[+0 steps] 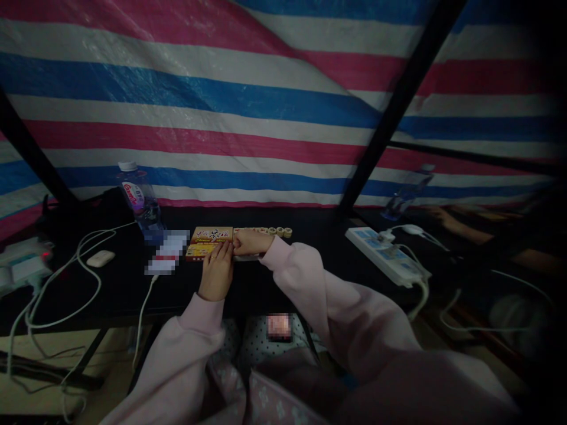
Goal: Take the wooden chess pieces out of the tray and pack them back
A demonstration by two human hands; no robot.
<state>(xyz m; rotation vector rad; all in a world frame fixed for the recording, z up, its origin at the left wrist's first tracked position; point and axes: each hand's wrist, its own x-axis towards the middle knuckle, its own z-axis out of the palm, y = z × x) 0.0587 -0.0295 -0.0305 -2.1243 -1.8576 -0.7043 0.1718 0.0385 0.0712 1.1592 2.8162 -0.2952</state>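
Note:
A yellow and red printed box (211, 236) of Chinese chess lies on the black table. A row of round chess pieces (280, 232) extends from its right end. My left hand (218, 268) rests on the box's front right part, with fingers stretched out over it. Against the box's right end is my right hand (248, 243), its fingers curled in. That hand hides part of the pieces and a pale edge beneath them. What its fingers grip, if anything, cannot be made out.
Left of the box are a charging phone (167, 254), a water bottle (140, 200), a small white case (100, 258) and cables. A white power strip (383, 254) lies to the right. Another person's arm (463, 227) and a second bottle (407, 192) are farther right.

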